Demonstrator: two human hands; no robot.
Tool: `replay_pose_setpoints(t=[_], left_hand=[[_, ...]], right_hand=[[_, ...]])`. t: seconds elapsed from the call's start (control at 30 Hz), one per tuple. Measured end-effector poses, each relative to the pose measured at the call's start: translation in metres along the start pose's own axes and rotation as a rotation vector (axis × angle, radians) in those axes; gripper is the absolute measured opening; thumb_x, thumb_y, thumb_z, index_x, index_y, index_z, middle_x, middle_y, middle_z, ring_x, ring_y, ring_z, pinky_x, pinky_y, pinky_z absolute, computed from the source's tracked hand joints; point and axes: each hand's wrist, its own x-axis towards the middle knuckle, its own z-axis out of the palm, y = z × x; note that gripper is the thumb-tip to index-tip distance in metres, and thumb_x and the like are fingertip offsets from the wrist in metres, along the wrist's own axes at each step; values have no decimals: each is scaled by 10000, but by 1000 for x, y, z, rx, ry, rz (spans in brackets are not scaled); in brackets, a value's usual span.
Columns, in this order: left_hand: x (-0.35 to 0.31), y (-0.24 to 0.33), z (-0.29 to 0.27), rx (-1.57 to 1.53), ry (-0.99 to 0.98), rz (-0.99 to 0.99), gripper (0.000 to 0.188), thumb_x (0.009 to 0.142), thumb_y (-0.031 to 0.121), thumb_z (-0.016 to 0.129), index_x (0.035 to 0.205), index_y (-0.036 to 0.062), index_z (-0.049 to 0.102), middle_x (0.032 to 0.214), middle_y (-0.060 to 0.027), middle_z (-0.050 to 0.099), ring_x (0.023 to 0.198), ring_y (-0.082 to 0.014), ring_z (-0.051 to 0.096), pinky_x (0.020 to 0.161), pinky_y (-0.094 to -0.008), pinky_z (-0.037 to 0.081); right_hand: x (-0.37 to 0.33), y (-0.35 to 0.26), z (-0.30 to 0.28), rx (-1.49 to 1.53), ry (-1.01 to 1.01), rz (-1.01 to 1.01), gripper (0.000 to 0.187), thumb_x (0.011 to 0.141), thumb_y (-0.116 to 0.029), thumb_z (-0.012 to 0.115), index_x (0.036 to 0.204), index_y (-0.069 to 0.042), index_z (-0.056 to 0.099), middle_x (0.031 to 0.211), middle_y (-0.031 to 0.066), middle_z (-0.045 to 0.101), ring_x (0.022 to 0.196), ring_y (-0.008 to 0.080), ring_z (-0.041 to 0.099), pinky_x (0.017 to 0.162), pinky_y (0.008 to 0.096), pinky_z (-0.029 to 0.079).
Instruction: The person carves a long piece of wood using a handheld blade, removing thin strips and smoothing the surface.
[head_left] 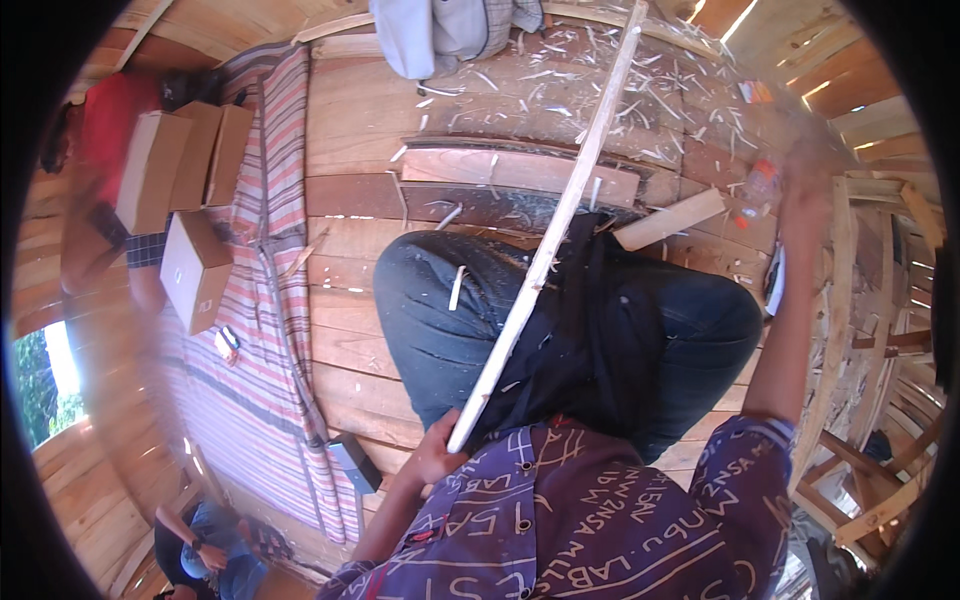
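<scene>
A long pale wooden stick (545, 250), whittled along its length, lies slantwise across my lap and reaches to the far edge of the floor. Around its near end my left hand (437, 455) is closed, beside my shirt. My right arm stretches out to the far right, where my right hand (808, 185) is smeared by motion, so its fingers do not show clearly. Closest to that hand is a clear plastic bottle with orange on it (763, 182). Dark trousers (450, 310) cover my crossed legs, and a few wood slivers lie on them.
Wood shavings (650, 95) litter the far floor near flat boards (520, 172). Grey cloth (440, 35) lies at the back. Leftward, a striped mat (225, 400) holds cardboard boxes (197, 270) beside a person in red (110, 130). Another person (215, 545) sits lower left. Wooden framing (842, 300) stands right.
</scene>
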Motion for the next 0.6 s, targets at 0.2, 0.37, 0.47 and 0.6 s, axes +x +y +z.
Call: replay_pose_setpoints(t=[0.2, 0.37, 0.47, 0.6], left_hand=[[0, -3, -5, -143, -82, -103, 486, 693, -18, 553, 1176, 17, 524, 847, 8, 498, 788, -89, 454, 735, -238, 398], [2, 4, -3, -96, -62, -74, 477, 688, -30, 523, 1163, 14, 523, 843, 10, 493, 779, -93, 446, 720, -232, 387], [2, 10, 2, -82, -24, -69, 424, 673, -25, 512, 1095, 17, 523, 809, 3, 482, 757, -95, 440, 696, -238, 381], [0, 7, 3, -56, -25, -88, 362, 659, -14, 517, 1019, 27, 513, 801, -10, 464, 765, -101, 438, 692, -245, 377]], right_hand=[[-179, -121, -2, 381, -627, -116, 457, 866, -468, 657, 770, -21, 664, 572, 141, 587, 569, 327, 633, 540, 419, 463], [-221, -156, 43, 386, -598, -360, 445, 844, -446, 690, 681, -43, 596, 501, 81, 541, 466, 283, 571, 473, 377, 439], [-206, -157, 53, 213, -520, -508, 565, 812, -608, 644, 591, -93, 571, 518, 70, 576, 477, 272, 609, 456, 389, 480], [-171, -140, 79, 18, -348, -436, 672, 801, -718, 556, 643, -66, 603, 549, 137, 601, 537, 323, 638, 482, 426, 494]])
